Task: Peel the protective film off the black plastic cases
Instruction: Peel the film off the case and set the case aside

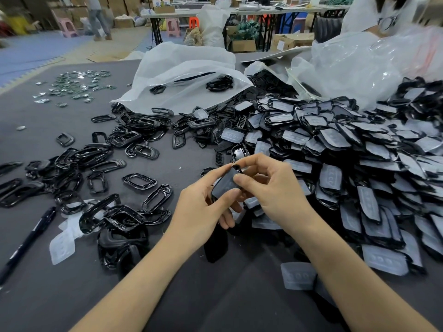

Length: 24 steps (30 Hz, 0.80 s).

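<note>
I hold one black plastic case (225,184) above the table's middle, its face covered by greyish film. My left hand (203,204) grips it from below and the left, thumb on the lower edge. My right hand (271,188) pinches its upper right side, thumb pressed on the film. A large heap of film-covered black cases (347,152) fills the right side. Black frames without film (103,164) lie scattered to the left. Peeled film pieces (62,248) lie at the lower left, and another film piece (298,275) lies by my right forearm.
A black marker pen (31,238) lies near the left edge. White plastic bags (182,75) sit at the back of the grey table (60,295), with small shiny parts (76,85) at far left. Another person (374,15) sits at the back right.
</note>
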Tool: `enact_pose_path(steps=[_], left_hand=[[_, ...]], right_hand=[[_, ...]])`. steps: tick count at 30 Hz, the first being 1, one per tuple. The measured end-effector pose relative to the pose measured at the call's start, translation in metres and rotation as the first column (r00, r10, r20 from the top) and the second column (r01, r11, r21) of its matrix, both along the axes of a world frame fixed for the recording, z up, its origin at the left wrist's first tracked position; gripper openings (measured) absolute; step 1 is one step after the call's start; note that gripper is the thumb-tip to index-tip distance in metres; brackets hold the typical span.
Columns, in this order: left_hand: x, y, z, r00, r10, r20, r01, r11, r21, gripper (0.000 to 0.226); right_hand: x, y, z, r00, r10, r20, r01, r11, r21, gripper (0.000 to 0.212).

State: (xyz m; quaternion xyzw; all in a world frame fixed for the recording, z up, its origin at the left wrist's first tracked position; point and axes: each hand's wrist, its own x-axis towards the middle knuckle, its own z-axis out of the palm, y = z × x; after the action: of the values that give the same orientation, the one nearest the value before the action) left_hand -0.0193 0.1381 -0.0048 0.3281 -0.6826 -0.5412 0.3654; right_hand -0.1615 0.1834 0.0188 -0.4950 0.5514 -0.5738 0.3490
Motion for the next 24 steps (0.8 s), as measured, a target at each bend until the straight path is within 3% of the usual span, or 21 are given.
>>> enact_pose_path(steps=[6, 9, 15, 24], left_hand=[[0.0009, -0.0011, 0.0028, 1.000, -0.013, 0.005, 0.013, 0.999, -0.029, 0.041], [0.0016, -0.0019, 0.0032, 1.000, -0.009, -0.017, 0.010, 0.999, 0.037, 0.045], [-0.0013, 0.0009, 0.0040, 0.992, -0.022, -0.122, 0.041, 0.988, 0.152, 0.031], [0.0016, -0.0007, 0.0063, 0.998, -0.010, -0.061, 0.016, 0.996, 0.090, 0.031]], right_hand=[[0.0026, -0.0008, -0.0013, 1.000, -0.007, 0.004, 0.007, 1.000, -0.016, 0.018], [0.0036, -0.0008, -0.0016, 1.000, -0.015, 0.017, 0.015, 1.000, -0.021, 0.018], [-0.0007, -0.0040, -0.0026, 0.998, -0.044, 0.047, 0.045, 0.999, -0.025, 0.016], [0.0010, -0.0018, -0.0023, 0.998, -0.048, 0.051, 0.049, 0.999, -0.024, 0.005]])
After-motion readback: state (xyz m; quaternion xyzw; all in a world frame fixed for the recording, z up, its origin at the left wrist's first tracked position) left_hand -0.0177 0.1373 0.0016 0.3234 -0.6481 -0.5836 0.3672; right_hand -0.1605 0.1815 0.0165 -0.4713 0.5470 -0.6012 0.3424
